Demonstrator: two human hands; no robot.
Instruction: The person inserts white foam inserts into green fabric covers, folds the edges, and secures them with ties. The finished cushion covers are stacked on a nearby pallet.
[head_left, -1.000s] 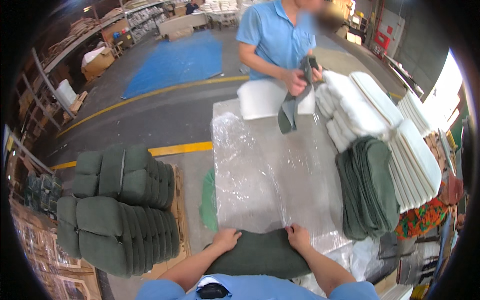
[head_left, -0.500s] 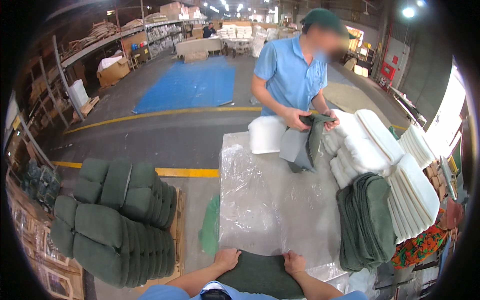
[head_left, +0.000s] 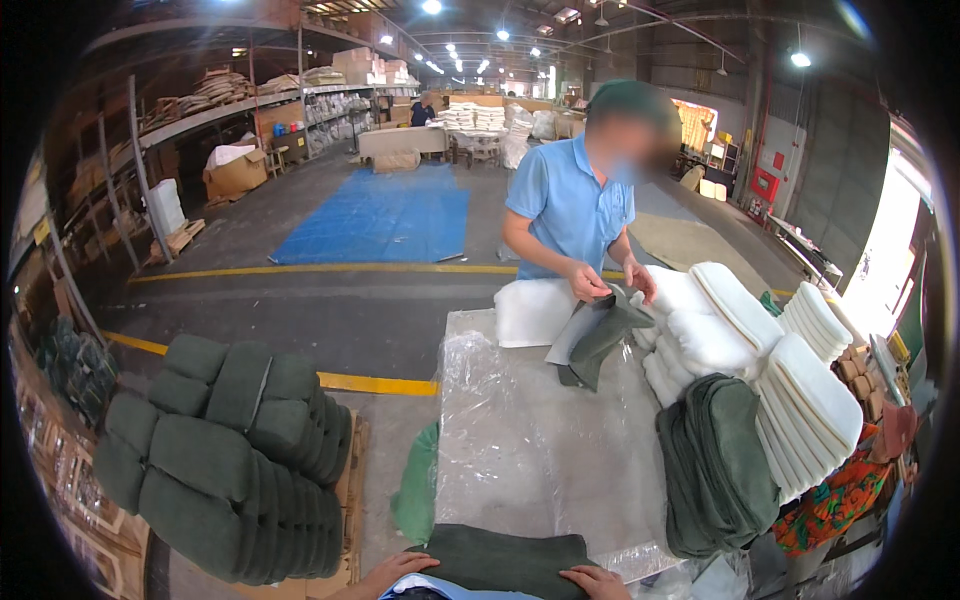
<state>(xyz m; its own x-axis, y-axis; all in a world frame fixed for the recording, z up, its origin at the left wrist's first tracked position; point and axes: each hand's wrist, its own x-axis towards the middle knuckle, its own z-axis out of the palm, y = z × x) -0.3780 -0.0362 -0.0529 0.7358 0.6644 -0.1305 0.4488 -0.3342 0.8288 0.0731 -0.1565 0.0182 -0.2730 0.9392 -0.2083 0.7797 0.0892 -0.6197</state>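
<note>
A person's left hand (head_left: 402,572) and right hand (head_left: 597,581) rest at opposite ends of a dark green cloth (head_left: 505,560) along the surface's (head_left: 600,455) near edge, apparently to steady it, their grip unclear.

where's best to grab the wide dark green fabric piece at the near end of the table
Probably by its left and right ends, one hand coming in from each side: the wide dark green fabric piece lies spread crosswise at the near end of the grey, plastic-covered table, so both ends are within reach. The left hand and right hand are at those ends.
</note>
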